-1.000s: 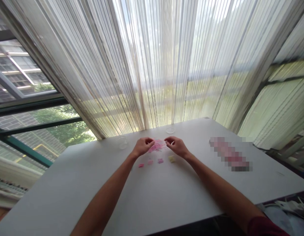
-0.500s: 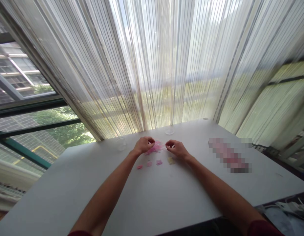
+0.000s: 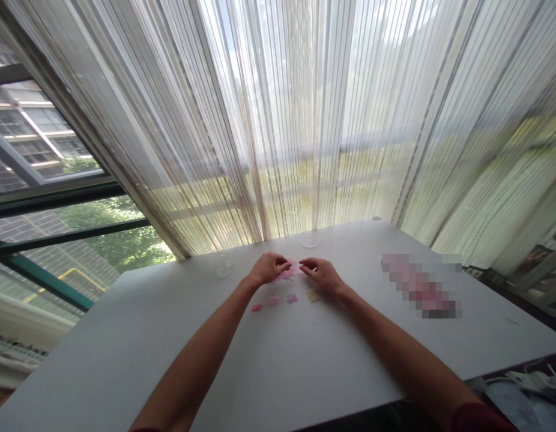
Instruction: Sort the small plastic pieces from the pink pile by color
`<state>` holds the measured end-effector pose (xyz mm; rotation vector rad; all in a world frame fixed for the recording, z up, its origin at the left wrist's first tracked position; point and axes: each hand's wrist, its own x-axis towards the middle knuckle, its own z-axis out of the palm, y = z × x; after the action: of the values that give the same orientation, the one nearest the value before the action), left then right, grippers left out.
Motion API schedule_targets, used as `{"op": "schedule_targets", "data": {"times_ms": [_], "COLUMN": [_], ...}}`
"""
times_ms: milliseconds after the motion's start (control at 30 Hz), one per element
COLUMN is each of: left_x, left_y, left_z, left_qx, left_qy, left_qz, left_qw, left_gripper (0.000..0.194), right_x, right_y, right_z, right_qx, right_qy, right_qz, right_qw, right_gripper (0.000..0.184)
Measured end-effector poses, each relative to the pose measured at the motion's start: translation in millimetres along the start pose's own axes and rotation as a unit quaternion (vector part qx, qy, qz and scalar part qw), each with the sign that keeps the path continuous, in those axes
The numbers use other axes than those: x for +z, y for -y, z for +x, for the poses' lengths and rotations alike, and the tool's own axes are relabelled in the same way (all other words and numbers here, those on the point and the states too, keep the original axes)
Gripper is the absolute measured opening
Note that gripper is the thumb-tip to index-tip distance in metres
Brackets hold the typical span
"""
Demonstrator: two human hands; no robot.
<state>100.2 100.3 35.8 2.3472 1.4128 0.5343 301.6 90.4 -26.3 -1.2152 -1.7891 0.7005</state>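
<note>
Left hand: brought inward over the last half second; thumb and fingertips bunched at the pile's left side. Whether a strip is pinched cannot be told.
Right hand: held just across from it, fingers curled toward the thumb; whether the tips are closed on anything cannot be told.
Gap: narrowed since the earlier views; hands near each other, not touching.
Pink pile: located on the table between the hands, now more covered by fingers. Work is judged to be centred here.
Front row: red, pale pink, purple and yellow heaps, kept apart; no clear change noted.
</note>
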Motion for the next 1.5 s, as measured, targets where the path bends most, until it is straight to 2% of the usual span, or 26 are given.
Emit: {"op": "schedule_targets", "data": {"times_ms": [167, 333, 467, 700, 900, 1033, 1167, 1267, 1367, 1500], "left_x": [6.0, 9.5, 7.3, -0.8, -0.1, -4.2, -12.9, -12.1, -1.2, 17.2], "left_y": [-4.0, -1.2, 2.9, 5.9, 10.5, 17.6, 16.7, 4.8, -10.5, -18.6], "left_z": [0.7, 0.0, -1.9, -2.3, 1.3, -2.5, -17.4, -38.2, -62.1, -82.6], "left_qx": [0.01, 0.032, 0.016, -0.02, -0.034, -0.04, -0.038, -0.01, 0.017, 0.003], "left_qy": [-0.004, 0.0, -0.001, -0.004, -0.006, -0.028, -0.052, -0.086, -0.118, -0.153], "left_qz": [-0.019, -0.038, -0.032, 0.037, 0.057, 0.06, 0.047, -0.009, -0.057, -0.08], "left_qw": [1.0, 0.999, 0.999, 0.999, 0.998, 0.997, 0.997, 0.996, 0.991, 0.985], "left_gripper": [0.033, 0.033, 0.03, 0.026, 0.026, 0.026, 0.027, 0.03, 0.033, 0.025], "right_x": [-1.6, -3.3, -5.0, -9.1, -8.7, -8.9, -10.5, -10.7, -8.3, -2.4], "right_y": [5.7, 10.0, 8.4, 6.1, 5.8, 4.8, 6.7, 14.6, 27.6, 45.1], "right_z": [-1.0, -1.7, -1.7, -1.8, -3.3, -3.5, -3.2, -5.2, -10.8, -20.9], "right_qx": [-0.036, -0.039, -0.029, -0.018, -0.022, -0.023, -0.015, -0.01, -0.023, -0.051], "right_qy": [0.009, 0.0, -0.007, -0.009, -0.001, -0.003, -0.005, 0.018, 0.066, 0.107], "right_qz": [0.038, 0.031, 0.018, -0.002, -0.008, -0.001, 0.005, 0.031, 0.067, 0.086], "right_qw": [0.999, 0.999, 0.999, 1.0, 1.0, 1.0, 1.0, 0.999, 0.995, 0.989], "right_gripper": [0.026, 0.022, 0.02, 0.019, 0.02, 0.019, 0.02, 0.023, 0.026, 0.029]}}
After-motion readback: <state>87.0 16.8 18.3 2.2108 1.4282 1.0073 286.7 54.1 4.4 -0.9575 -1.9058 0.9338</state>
